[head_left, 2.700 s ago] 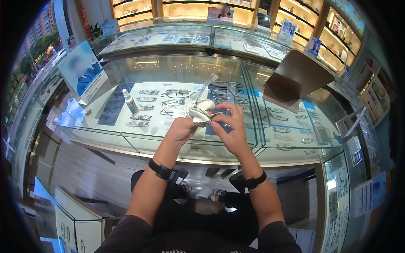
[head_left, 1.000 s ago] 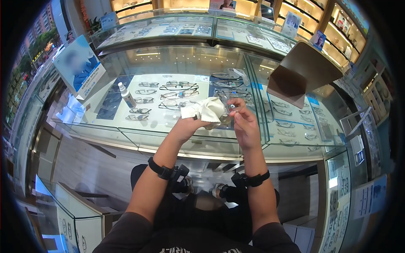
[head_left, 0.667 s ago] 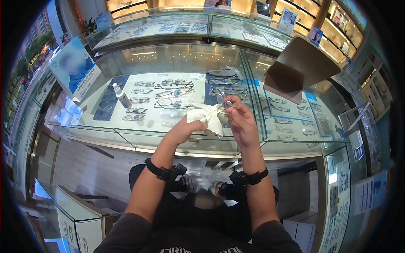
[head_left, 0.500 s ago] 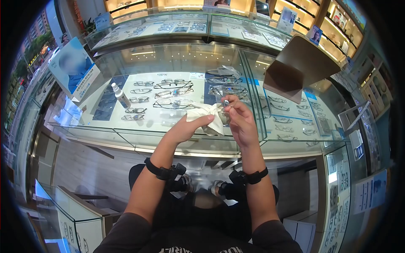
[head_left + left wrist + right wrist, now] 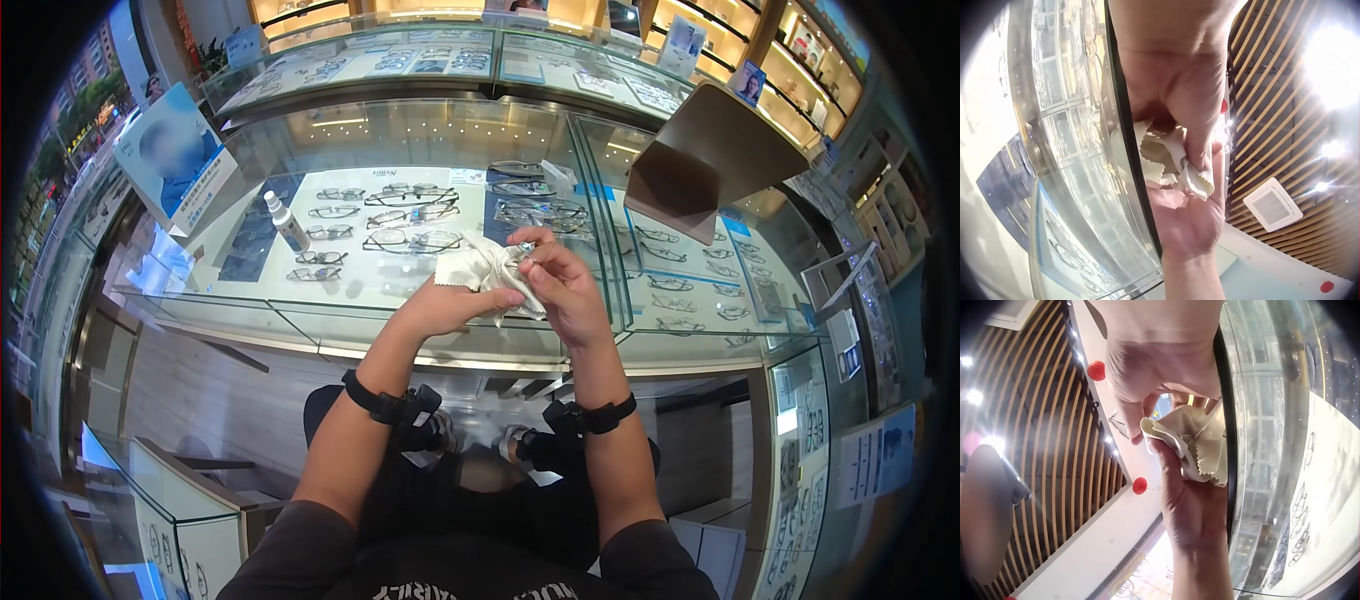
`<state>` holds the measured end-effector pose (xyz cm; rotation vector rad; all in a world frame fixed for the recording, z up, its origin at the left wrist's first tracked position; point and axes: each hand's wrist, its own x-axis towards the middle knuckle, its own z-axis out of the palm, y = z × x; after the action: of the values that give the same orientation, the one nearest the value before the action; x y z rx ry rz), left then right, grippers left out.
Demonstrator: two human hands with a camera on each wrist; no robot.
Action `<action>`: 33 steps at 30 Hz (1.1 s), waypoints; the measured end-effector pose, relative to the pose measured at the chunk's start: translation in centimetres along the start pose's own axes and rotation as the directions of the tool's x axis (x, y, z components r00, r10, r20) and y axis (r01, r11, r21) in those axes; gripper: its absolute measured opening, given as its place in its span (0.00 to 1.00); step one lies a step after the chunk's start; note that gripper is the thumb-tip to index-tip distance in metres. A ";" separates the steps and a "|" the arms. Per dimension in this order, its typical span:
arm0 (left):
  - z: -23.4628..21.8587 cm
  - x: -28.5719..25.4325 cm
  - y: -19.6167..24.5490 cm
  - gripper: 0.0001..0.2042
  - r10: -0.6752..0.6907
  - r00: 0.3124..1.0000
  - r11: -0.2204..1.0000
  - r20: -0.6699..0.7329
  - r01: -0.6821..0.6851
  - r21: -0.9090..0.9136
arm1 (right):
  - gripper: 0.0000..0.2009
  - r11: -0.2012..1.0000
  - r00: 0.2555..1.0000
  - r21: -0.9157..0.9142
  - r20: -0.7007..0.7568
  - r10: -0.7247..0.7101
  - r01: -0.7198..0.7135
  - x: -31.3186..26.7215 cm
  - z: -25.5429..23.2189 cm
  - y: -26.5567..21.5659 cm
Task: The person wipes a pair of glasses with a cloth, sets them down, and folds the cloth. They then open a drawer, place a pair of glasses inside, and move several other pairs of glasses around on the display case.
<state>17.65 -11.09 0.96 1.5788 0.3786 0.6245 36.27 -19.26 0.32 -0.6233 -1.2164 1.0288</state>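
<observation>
- 1 left hand (image 5: 450, 302), grip holding 1 cream cloth (image 5: 468, 268)
- 1 right hand (image 5: 568, 290), grip pinching 1 small shiny piece (image 5: 527, 250), mostly hidden
- 1 white spray bottle (image 5: 287, 222), standing on glass desk (image 5: 375, 318)

Matt cream cloth (image 5: 464, 268), glossy glass counter (image 5: 400, 315)

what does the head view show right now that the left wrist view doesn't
Only the head view: the spray bottle standing on the glass, the poster of a person, and the brown board standing on the counter.

Only the left wrist view: the slatted ceiling and the square white vent set in it.

Both: the left hand gripping the pale cloth, the right hand close beside it, and part of the glass display case.
</observation>
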 end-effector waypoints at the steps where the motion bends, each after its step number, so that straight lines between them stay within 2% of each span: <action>1: 0.0 0.0 0.1 0.17 -0.022 1.000 1.000 0.000 0.022 0.019 | 0.07 1.000 1.000 0.000 0.000 0.001 -0.001 0.0 0.0 0.1; 5: 0.0 -0.3 0.8 0.17 -0.073 0.997 0.997 -0.006 0.073 0.031 | 0.07 1.000 1.000 -0.030 0.012 0.005 -0.004 0.0 -0.2 0.3; 7: 0.2 -0.2 0.8 0.17 0.015 1.000 1.000 -0.003 -0.015 0.001 | 0.07 0.999 0.999 -0.028 0.008 0.032 -0.031 0.0 -0.2 0.3; 8: 0.2 -0.2 0.7 0.17 0.014 1.000 1.000 -0.003 -0.014 0.000 | 0.07 0.998 0.999 -0.055 0.007 0.034 -0.033 0.0 -0.1 0.3; 10: 0.2 -0.2 0.3 0.14 0.054 0.998 0.996 -0.032 -0.052 0.072 | 0.07 0.996 0.999 -0.081 0.006 0.036 -0.035 0.0 -0.1 0.3; 12: 0.3 -0.5 0.4 0.15 0.040 0.998 0.999 -0.038 -0.038 0.039 | 0.08 0.990 1.000 -0.138 0.018 -0.005 0.008 0.1 0.0 0.3; 16: 0.4 -0.7 0.1 0.15 -0.022 0.995 0.998 -0.102 0.016 -0.058 | 0.09 0.991 0.999 -0.132 0.041 0.035 -0.029 0.0 0.0 -0.1; 20: -0.1 -0.8 -0.2 0.15 -0.036 0.995 0.995 -0.090 0.028 -0.096 | 0.09 0.993 0.998 -0.117 0.050 0.026 -0.020 0.0 0.0 0.0; 22: -0.3 -0.8 -0.4 0.17 -0.021 0.997 1.000 -0.074 0.020 -0.019 | 0.09 0.993 0.998 -0.112 0.053 0.029 -0.023 0.0 -0.2 0.1; 24: -0.6 -0.5 -0.9 0.16 -0.009 0.999 0.998 -0.044 0.007 -0.060 | 0.09 0.978 0.997 -0.207 0.073 0.001 0.014 0.1 -0.3 0.2; 26: -0.7 -0.5 -1.0 0.15 0.003 1.000 0.995 -0.015 -0.005 -0.102 | 0.09 0.985 0.998 -0.173 0.068 0.011 0.001 -0.1 -0.1 0.1; 28: -0.3 -0.5 0.0 0.14 0.076 0.997 0.994 -0.003 -0.076 -0.079 | 0.09 0.990 0.998 -0.137 0.063 0.022 -0.013 -0.1 0.0 0.1; 31: -0.2 -0.4 -0.3 0.13 0.117 0.993 0.990 -0.031 -0.119 -0.071 | 0.10 0.991 0.997 -0.130 0.077 -0.001 0.011 0.0 0.0 0.2; 33: -0.4 -0.5 -0.1 0.14 0.074 0.997 0.995 -0.032 -0.077 -0.070 | 0.11 0.997 0.997 -0.078 0.082 0.012 -0.006 0.0 0.0 0.3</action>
<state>17.01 -11.05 0.76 1.5224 0.3165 0.7130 36.18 -19.17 0.09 -0.6524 -1.3322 1.0270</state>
